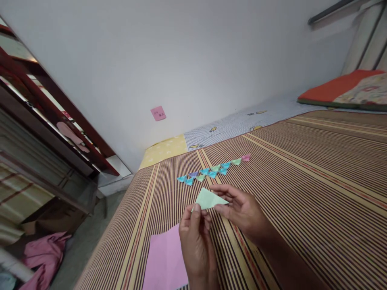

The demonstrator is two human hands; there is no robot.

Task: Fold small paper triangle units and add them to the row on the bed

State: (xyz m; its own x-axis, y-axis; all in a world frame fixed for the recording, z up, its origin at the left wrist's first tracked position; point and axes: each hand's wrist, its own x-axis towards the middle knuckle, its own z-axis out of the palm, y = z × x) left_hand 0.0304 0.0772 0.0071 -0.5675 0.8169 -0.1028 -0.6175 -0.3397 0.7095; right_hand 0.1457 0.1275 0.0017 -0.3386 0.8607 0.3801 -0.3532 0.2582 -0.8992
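Observation:
A light green paper folded into a triangle is held up between both hands above the striped mat. My left hand pinches its lower left corner, thumb on top. At its right corner, my right hand grips the paper between thumb and fingers. Beyond the hands, several small folded paper triangles in blue, green, purple and pink lie in two slanting rows. A pink sheet of paper lies flat beside my left hand, which partly covers its right side.
The striped mat covers the bed, with a patterned sheet along the wall. A pink note is stuck to the wall. An orange cushion lies far right. Pink cloth is on the floor at left.

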